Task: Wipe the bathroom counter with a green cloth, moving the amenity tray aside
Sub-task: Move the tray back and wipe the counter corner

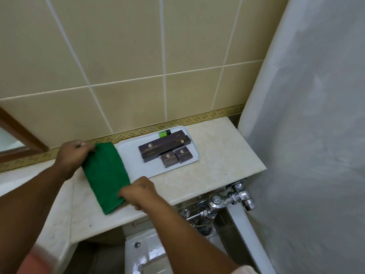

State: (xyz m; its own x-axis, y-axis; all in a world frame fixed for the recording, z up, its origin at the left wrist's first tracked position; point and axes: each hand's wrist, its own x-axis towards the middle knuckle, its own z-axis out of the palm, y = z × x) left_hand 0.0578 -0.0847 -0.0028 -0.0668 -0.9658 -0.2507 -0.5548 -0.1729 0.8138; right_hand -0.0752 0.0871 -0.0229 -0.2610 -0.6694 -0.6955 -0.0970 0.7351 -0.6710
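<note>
Marble worktop (pixel 217 155) was backed by beige wall tiles (pixel 126 56). A green cloth (pixel 105 175), beside the white tray (pixel 128 155) of dark boxes (pixel 167 151), lettering unreadable, was gripped by both hands' fingers: left (pixel 74 153), right (pixel 139 191).

Hotel-type bathroom: beige wall tiles (pixel 128 46) at 12 o'clock, marble counter (pixel 217 155), boxed-amenity tray (pixel 138 167), chrome flush valve (pixel 227 200) at 5 o'clock.
</note>
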